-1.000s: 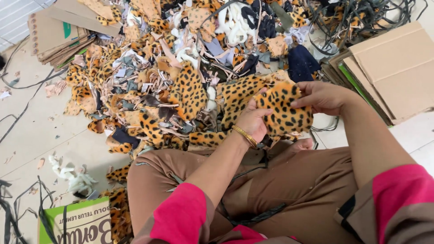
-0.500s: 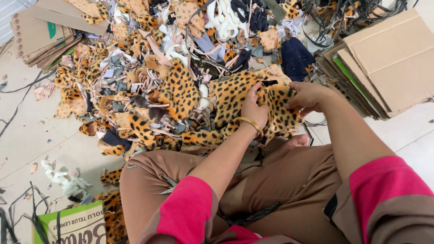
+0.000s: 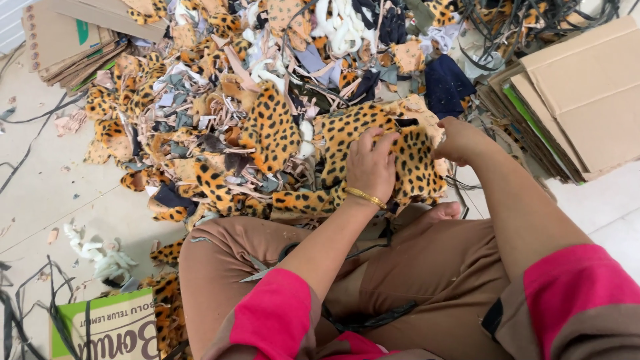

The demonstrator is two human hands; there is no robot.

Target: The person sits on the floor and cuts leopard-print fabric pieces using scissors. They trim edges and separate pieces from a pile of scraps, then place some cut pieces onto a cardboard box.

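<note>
I sit on the floor with brown trousers and pink sleeves. Both hands hold a leopard-print fur piece [image 3: 413, 167] just beyond my knees. My left hand [image 3: 371, 167], with a gold bracelet at the wrist, presses its fingers onto the upper middle of the piece. My right hand [image 3: 459, 141] grips the piece's right edge, fingers curled around it. The piece lies at the near edge of a big heap of leopard-print scraps [image 3: 267, 127].
Flattened cardboard stacks lie at the right [image 3: 580, 100] and far left [image 3: 67, 47]. A green and white carton [image 3: 113, 330] sits near my left knee. Black straps [image 3: 533, 20] tangle at the top right, and white stuffing bits [image 3: 100, 257] lie on the floor.
My left hand has slid up onto the fur piece's middle. My right hand stays on the right edge. The view has shifted slightly left.
</note>
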